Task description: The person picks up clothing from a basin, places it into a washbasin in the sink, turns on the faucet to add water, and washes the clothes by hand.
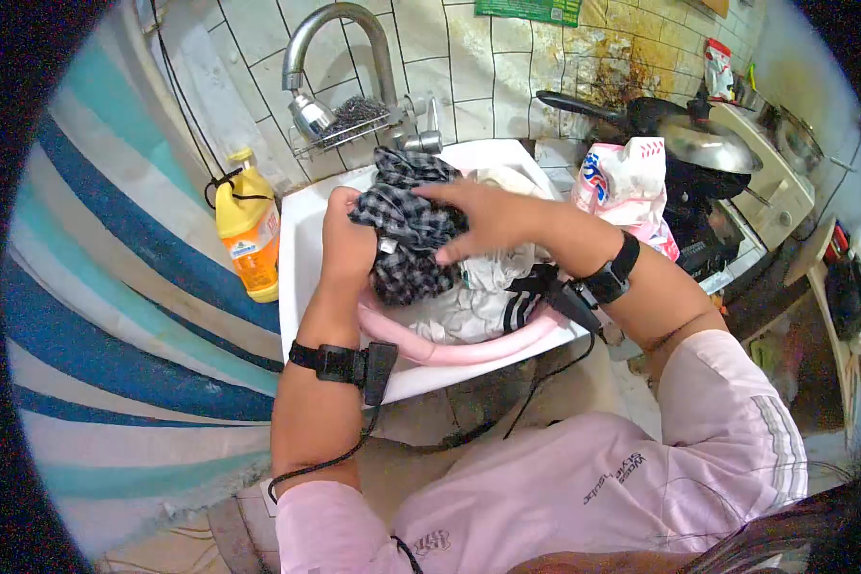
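Note:
A black-and-white checked cloth (407, 225) is bunched up over the sink. My left hand (347, 234) is closed on its left edge, fingers curled into the fabric. Against its right side lies my right hand (488, 222), with thumb and fingers spread apart. Beneath the cloth, a pink basin (440, 350) sits in the white sink (295, 277). White clothes (469, 311) with a black striped part fill the basin.
Above the sink's back edge rises a metal faucet (340, 19) beside a wire rack (344, 134). A yellow bottle (247, 230) stands left of the sink. On the right are a white-and-pink bag (624, 187), a black pan (655, 113) and a stove (713, 244).

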Demonstrator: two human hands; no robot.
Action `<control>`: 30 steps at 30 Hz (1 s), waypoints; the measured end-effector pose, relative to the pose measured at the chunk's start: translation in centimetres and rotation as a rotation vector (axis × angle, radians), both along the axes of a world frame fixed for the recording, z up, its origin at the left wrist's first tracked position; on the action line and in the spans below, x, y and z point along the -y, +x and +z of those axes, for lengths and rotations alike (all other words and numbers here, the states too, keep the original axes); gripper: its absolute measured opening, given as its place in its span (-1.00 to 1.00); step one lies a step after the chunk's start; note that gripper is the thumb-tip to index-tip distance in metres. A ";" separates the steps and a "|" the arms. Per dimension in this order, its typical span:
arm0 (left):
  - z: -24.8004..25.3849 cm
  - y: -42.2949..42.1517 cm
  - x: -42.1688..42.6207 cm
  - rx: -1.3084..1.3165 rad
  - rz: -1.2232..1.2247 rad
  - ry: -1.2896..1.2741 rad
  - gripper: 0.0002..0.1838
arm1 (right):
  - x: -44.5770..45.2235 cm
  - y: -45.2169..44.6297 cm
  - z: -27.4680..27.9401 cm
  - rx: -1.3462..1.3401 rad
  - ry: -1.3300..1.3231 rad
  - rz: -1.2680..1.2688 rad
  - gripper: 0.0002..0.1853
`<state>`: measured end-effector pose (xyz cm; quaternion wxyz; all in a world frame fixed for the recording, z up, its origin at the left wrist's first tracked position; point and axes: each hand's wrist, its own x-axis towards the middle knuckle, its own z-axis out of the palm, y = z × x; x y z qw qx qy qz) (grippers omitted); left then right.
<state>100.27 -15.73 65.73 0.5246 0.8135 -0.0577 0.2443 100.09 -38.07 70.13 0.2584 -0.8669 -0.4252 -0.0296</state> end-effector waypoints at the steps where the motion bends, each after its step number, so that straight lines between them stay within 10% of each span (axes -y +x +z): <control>1: 0.0 -0.1 0.0 0.003 0.006 -0.001 -0.55 | -0.4 -0.2 0.0 -0.062 -0.174 -0.042 -0.05; 4: 1.9 -1.2 0.9 -0.151 -0.206 -0.857 -0.51 | -1.4 -0.7 -0.3 0.077 -0.171 -0.127 -0.25; 11: 4.3 -2.2 0.9 0.031 -0.241 -1.062 -0.73 | -1.3 0.7 3.6 -0.075 0.257 -0.092 -0.71; 19: 1.9 -0.8 -0.7 -0.278 -0.160 -0.620 -0.50 | 0.0 5.3 0.9 -0.348 0.345 -0.280 -0.74; 20: 1.5 -0.4 -1.0 -0.089 -0.044 -0.109 -0.52 | 0.1 4.6 0.8 -0.193 0.261 -0.297 -0.67; 23: 0.4 -0.4 -1.4 0.195 0.042 0.282 -0.54 | -0.1 2.7 -0.1 0.049 0.073 -0.206 -0.41; 30: 1.8 -1.5 0.1 -0.066 -0.125 0.123 -0.53 | -2.7 0.7 -2.0 0.157 -0.595 0.170 -0.32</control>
